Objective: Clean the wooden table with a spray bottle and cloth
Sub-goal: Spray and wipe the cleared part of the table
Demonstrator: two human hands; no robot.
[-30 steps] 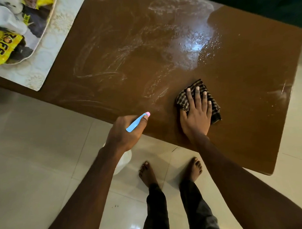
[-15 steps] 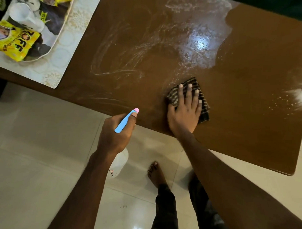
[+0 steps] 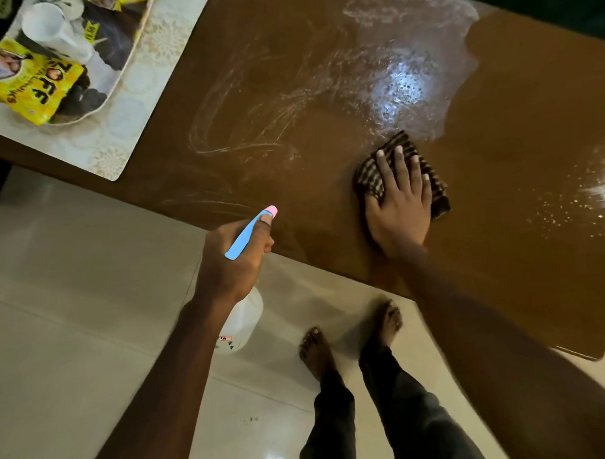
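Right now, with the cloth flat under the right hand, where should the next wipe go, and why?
Probably push the cloth forward, away from the body, into the wet patch. The right hand presses the cloth flat just short of that shiny, droplet-covered film, which looks unwiped. The left hand holds the spray bottle at the table's near edge, so nothing seems to block the stroke.
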